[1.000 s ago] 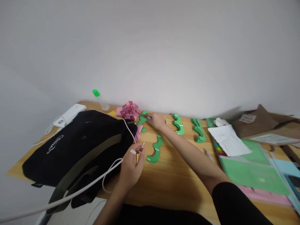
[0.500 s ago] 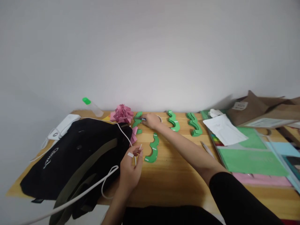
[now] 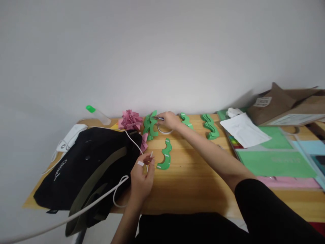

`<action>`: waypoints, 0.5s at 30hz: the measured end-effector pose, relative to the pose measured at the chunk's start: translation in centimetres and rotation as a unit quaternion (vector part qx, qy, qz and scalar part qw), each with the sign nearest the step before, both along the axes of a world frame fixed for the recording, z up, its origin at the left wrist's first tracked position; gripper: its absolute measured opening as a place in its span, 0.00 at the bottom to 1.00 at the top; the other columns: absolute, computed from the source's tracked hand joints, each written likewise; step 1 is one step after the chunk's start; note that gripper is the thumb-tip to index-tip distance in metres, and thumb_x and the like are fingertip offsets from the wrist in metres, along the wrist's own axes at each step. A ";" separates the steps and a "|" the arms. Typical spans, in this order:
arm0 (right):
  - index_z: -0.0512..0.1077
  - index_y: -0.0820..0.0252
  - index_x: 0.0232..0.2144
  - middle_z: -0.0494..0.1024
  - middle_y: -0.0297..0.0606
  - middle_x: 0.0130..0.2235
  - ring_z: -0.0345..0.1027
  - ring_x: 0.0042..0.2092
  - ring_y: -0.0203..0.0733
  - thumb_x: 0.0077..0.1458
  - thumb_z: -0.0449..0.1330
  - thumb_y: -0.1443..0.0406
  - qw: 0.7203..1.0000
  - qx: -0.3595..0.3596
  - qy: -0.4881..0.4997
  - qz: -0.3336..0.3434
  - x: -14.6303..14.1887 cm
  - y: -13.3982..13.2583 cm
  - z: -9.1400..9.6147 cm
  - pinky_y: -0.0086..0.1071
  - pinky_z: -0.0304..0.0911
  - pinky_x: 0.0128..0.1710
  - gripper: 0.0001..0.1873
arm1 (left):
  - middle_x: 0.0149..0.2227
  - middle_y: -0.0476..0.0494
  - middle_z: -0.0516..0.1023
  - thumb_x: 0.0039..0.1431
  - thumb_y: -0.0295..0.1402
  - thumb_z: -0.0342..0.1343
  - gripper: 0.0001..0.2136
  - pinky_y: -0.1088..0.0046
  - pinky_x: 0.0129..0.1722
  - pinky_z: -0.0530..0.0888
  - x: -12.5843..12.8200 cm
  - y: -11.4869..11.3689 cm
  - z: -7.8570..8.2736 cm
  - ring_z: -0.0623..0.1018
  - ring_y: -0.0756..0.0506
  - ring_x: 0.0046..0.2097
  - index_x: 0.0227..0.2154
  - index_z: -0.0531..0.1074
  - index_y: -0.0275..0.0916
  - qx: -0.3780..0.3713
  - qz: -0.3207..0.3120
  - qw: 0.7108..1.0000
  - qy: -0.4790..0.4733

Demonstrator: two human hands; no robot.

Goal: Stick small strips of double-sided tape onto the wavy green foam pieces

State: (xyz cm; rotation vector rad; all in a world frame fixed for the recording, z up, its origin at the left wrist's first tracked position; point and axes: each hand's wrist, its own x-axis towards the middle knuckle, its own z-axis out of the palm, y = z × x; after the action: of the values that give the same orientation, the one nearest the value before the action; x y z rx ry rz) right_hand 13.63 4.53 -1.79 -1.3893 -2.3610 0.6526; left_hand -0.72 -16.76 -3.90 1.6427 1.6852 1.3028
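My right hand (image 3: 169,120) reaches to the back of the table, closed on slim metal tweezers (image 3: 158,118). Their tips meet the upper part of a green wavy cut-out (image 3: 153,128), which stands slightly apart from the green wavy pieces (image 3: 146,126) beside it. My left hand (image 3: 142,174) hovers near the bag, fingers loosely curled with a gap to the thumb. Small white strips cling to it, one near the knuckle and one at a fingertip. Right of it lies another green wavy piece (image 3: 167,156) with white strips on it.
Pink paper flower (image 3: 130,119), glue bottle (image 3: 98,115) and black bag (image 3: 101,162) are on the left, with a white cable (image 3: 101,200). More green stacks (image 3: 210,126) stand at the back. Green folders (image 3: 269,162), white paper (image 3: 245,130) and a brown package (image 3: 286,106) lie right.
My right hand has moved slightly back, and a green piece by the tweezers has shifted right from its neighbours. My left hand keeps nearly the same place. The view has shifted a little.
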 end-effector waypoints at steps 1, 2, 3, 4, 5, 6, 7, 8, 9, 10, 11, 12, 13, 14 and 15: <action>0.79 0.57 0.45 0.82 0.41 0.43 0.73 0.42 0.44 0.52 0.63 0.66 1.000 0.003 0.015 -0.005 0.6 -0.1 0.3 0.30 0.59 0.40 0.16 | 0.38 0.42 0.79 0.59 0.31 0.54 0.09 0.69 0.40 0.74 0.0 0.0 0.0 0.78 0.46 0.38 0.42 0.71 0.38 -0.005 0.001 1.000 -0.006; 0.79 0.58 0.45 0.82 0.41 0.42 0.73 0.41 0.44 0.52 0.62 0.66 0.999 0.005 0.032 -0.011 1.3 -0.3 0.6 0.31 0.59 0.40 0.16 | 0.38 0.42 0.79 0.59 0.31 0.54 0.09 0.69 0.40 0.74 0.0 0.0 -0.1 0.78 0.46 0.38 0.42 0.71 0.38 -0.010 0.005 1.000 -0.014; 0.79 0.59 0.44 0.82 0.40 0.41 0.72 0.40 0.43 0.52 0.62 0.67 0.999 0.005 0.049 -0.016 1.9 -0.6 0.9 0.30 0.59 0.39 0.16 | 0.37 0.43 0.79 0.59 0.32 0.55 0.09 0.69 0.40 0.74 0.0 0.1 -0.1 0.78 0.46 0.38 0.42 0.72 0.38 -0.015 0.011 1.000 -0.023; 0.79 0.59 0.44 0.82 0.39 0.40 0.72 0.38 0.42 0.51 0.62 0.67 0.997 0.005 0.069 -0.020 2.6 -1.1 1.2 0.30 0.59 0.37 0.16 | 0.37 0.43 0.78 0.59 0.33 0.55 0.09 0.69 0.40 0.74 0.1 0.3 -0.2 0.78 0.46 0.38 0.41 0.72 0.38 -0.020 0.019 0.999 -0.033; 0.79 0.60 0.43 0.82 0.38 0.39 0.71 0.36 0.40 0.51 0.62 0.67 0.996 0.004 0.089 -0.024 3.3 -1.6 1.4 0.29 0.59 0.36 0.16 | 0.37 0.43 0.78 0.58 0.34 0.55 0.09 0.69 0.40 0.74 0.2 0.5 -0.2 0.78 0.46 0.38 0.41 0.72 0.38 -0.022 0.029 0.998 -0.048; 0.79 0.61 0.43 0.82 0.37 0.37 0.71 0.34 0.39 0.51 0.62 0.67 0.994 0.003 0.108 -0.029 3.9 -2.2 1.6 0.28 0.59 0.34 0.16 | 0.38 0.43 0.78 0.58 0.34 0.56 0.09 0.68 0.41 0.74 0.4 0.7 -0.3 0.78 0.45 0.39 0.41 0.72 0.38 -0.023 0.038 0.997 -0.070; 0.79 0.62 0.43 0.82 0.36 0.35 0.69 0.32 0.37 0.51 0.62 0.66 0.991 0.002 0.127 -0.035 4.5 -3.0 1.8 0.28 0.59 0.32 0.16 | 0.38 0.43 0.79 0.58 0.35 0.56 0.10 0.68 0.42 0.74 0.6 1.1 -0.3 0.78 0.45 0.40 0.41 0.71 0.38 -0.023 0.045 0.994 -0.100; 0.79 0.62 0.43 0.81 0.35 0.33 0.68 0.30 0.36 0.52 0.62 0.65 0.989 0.000 0.144 -0.041 5.1 -3.9 1.9 0.28 0.58 0.29 0.16 | 0.39 0.42 0.79 0.58 0.37 0.57 0.12 0.67 0.42 0.74 0.9 1.5 -0.2 0.79 0.45 0.41 0.42 0.69 0.38 -0.025 0.047 0.989 -0.140; 0.79 0.63 0.43 0.79 0.34 0.30 0.66 0.28 0.36 0.53 0.61 0.64 0.986 -0.001 0.158 -0.047 5.5 -4.9 1.9 0.28 0.57 0.28 0.15 | 0.40 0.42 0.79 0.57 0.39 0.58 0.14 0.67 0.43 0.74 1.3 2.0 -0.1 0.79 0.45 0.42 0.43 0.68 0.39 -0.035 0.044 0.980 -0.192; 0.79 0.62 0.40 0.77 0.33 0.27 0.64 0.26 0.35 0.52 0.61 0.61 0.982 -0.004 0.183 -0.052 6.0 -6.0 2.0 0.28 0.56 0.26 0.14 | 0.41 0.41 0.79 0.57 0.41 0.58 0.16 0.67 0.42 0.74 1.7 2.5 0.2 0.79 0.45 0.43 0.44 0.66 0.40 -0.050 0.035 0.967 -0.246; 0.80 0.62 0.36 0.75 0.32 0.23 0.62 0.25 0.34 0.51 0.63 0.59 0.966 -0.024 0.251 -0.058 6.3 -7.1 2.0 0.28 0.55 0.24 0.14 | 0.42 0.41 0.79 0.56 0.43 0.58 0.18 0.67 0.41 0.75 2.1 3.0 0.6 0.80 0.44 0.42 0.45 0.65 0.40 -0.072 0.021 0.952 -0.297; 0.80 0.62 0.33 0.72 0.30 0.21 0.60 0.23 0.33 0.49 0.64 0.58 0.946 -0.048 0.314 -0.062 6.6 -8.3 2.0 0.28 0.55 0.23 0.14 | 0.42 0.40 0.79 0.55 0.45 0.58 0.19 0.67 0.39 0.75 2.6 3.4 1.0 0.80 0.43 0.41 0.45 0.64 0.41 -0.105 0.001 0.933 -0.343; 0.79 0.62 0.32 0.68 0.28 0.19 0.57 0.22 0.32 0.47 0.66 0.57 0.927 -0.073 0.361 -0.067 6.9 -9.4 2.0 0.28 0.54 0.22 0.14 | 0.40 0.40 0.79 0.55 0.48 0.57 0.20 0.66 0.36 0.75 3.1 3.8 1.6 0.81 0.43 0.39 0.44 0.64 0.40 -0.131 -0.021 0.921 -0.365; 0.79 0.61 0.32 0.65 0.26 0.17 0.53 0.20 0.30 0.45 0.67 0.57 0.911 -0.090 0.395 -0.080 7.1 -10.5 2.0 0.27 0.51 0.20 0.14 | 0.38 0.39 0.80 0.55 0.50 0.56 0.21 0.65 0.34 0.76 3.6 4.0 2.2 0.81 0.42 0.37 0.44 0.64 0.40 -0.152 -0.044 0.910 -0.383; 0.79 0.61 0.32 0.64 0.25 0.17 0.51 0.19 0.29 0.44 0.68 0.58 0.897 -0.102 0.418 -0.098 7.3 -11.5 2.0 0.27 0.49 0.19 0.13 | 0.38 0.39 0.80 0.55 0.51 0.55 0.22 0.64 0.33 0.76 4.1 4.1 2.8 0.81 0.41 0.36 0.45 0.64 0.40 -0.187 -0.086 0.885 -0.417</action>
State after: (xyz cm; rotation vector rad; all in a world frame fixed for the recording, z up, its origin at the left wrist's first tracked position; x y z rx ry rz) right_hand 20.89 -7.00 0.17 -1.0778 -1.4835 1.1733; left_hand 3.36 -12.67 -1.14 0.7870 1.1207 1.2331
